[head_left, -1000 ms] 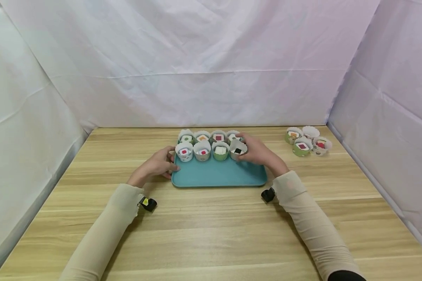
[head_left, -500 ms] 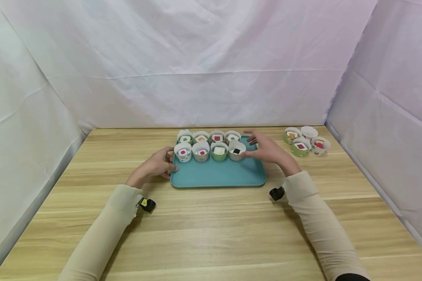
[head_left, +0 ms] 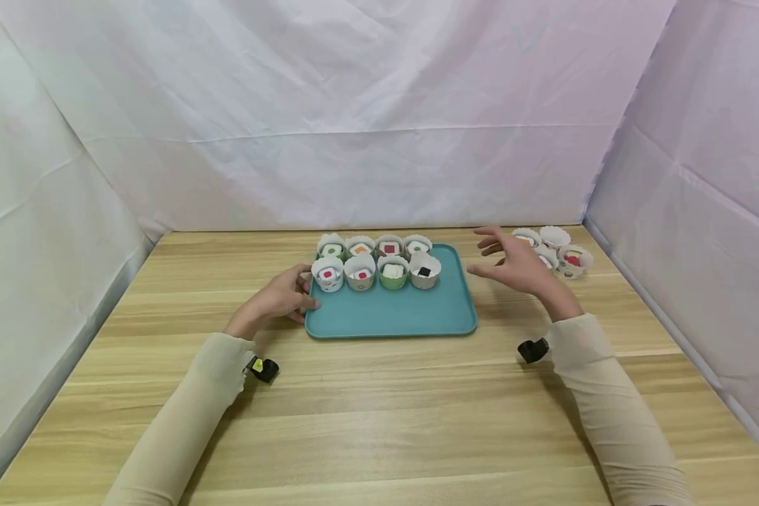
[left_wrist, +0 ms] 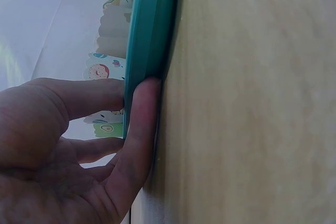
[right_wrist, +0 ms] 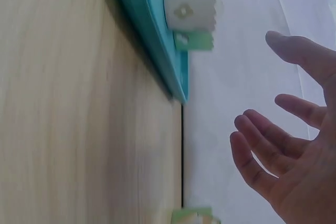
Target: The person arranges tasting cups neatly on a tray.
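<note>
A teal tray [head_left: 392, 316] bears two rows of scalloped paper baking cups, each with a small white block inside, several topped with a coloured patch. My left hand [head_left: 281, 294] grips the tray's left edge, the thumb over its rim; in the left wrist view another finger [left_wrist: 143, 108] lies along the outer wall. My right hand [head_left: 519, 263] is off the tray to its right, raised, with nothing in it and the fingers spread. At the right end of the front row sits a paper cup [head_left: 425, 274] with a black-topped block. The right wrist view shows a beige cup [right_wrist: 190, 3] near the tray's corner.
Several more paper cups stand together at the table's back right, one of them white [head_left: 554, 237] and another with a red piece [head_left: 573, 261]; my right hand partly hides this group. A white cloth [head_left: 379, 140] hangs behind the wooden table [head_left: 379, 422].
My right hand has let go of the black-topped cup and moved right, off the tray towards the cups at the back right. The left hand stays at the tray's edge.
</note>
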Demonstrator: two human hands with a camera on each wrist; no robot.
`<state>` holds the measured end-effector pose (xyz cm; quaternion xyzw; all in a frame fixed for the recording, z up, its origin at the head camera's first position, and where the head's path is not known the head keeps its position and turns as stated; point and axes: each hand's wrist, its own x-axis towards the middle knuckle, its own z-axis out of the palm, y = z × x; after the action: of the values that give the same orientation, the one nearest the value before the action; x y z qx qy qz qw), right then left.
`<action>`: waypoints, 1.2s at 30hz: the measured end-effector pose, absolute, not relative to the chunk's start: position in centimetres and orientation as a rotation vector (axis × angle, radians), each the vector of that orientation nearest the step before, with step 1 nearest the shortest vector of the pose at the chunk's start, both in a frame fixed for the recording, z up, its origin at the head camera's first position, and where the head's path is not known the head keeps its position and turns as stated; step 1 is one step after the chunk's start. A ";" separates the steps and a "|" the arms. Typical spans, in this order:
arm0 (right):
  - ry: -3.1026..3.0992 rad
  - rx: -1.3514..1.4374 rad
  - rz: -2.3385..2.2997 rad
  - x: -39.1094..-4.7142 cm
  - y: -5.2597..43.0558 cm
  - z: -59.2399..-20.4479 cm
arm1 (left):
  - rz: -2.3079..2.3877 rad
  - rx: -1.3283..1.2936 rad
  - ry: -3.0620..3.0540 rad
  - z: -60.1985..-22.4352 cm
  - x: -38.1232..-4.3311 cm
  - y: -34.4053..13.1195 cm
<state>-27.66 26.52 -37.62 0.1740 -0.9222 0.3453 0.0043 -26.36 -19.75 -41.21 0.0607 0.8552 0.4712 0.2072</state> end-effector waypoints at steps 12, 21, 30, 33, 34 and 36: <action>-2.837 0.398 1.088 -26.8 31.5 -37.6 | 1.310 0.169 2.385 -41.1 -26.4 -20.0; -2.822 0.298 1.041 -26.7 35.5 -37.2 | 1.322 0.183 2.377 -41.4 -26.5 -19.7; -2.742 0.220 1.032 -26.6 38.1 -37.5 | 1.319 0.172 2.375 -41.3 -26.4 -19.9; -2.745 0.154 0.988 -26.6 38.8 -38.0 | 1.320 0.173 2.375 -41.3 -26.4 -19.9; -2.747 0.128 0.973 -26.6 39.0 -38.1 | 1.321 0.174 2.374 -41.3 -26.4 -19.9; -2.748 0.081 0.960 -26.6 39.4 -38.3 | 1.319 0.173 2.377 -41.3 -26.4 -19.8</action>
<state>-26.58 39.39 -38.30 0.0275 -0.9375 0.3275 0.1145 -26.36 -19.82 -41.30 0.0620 0.8537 0.4737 0.2073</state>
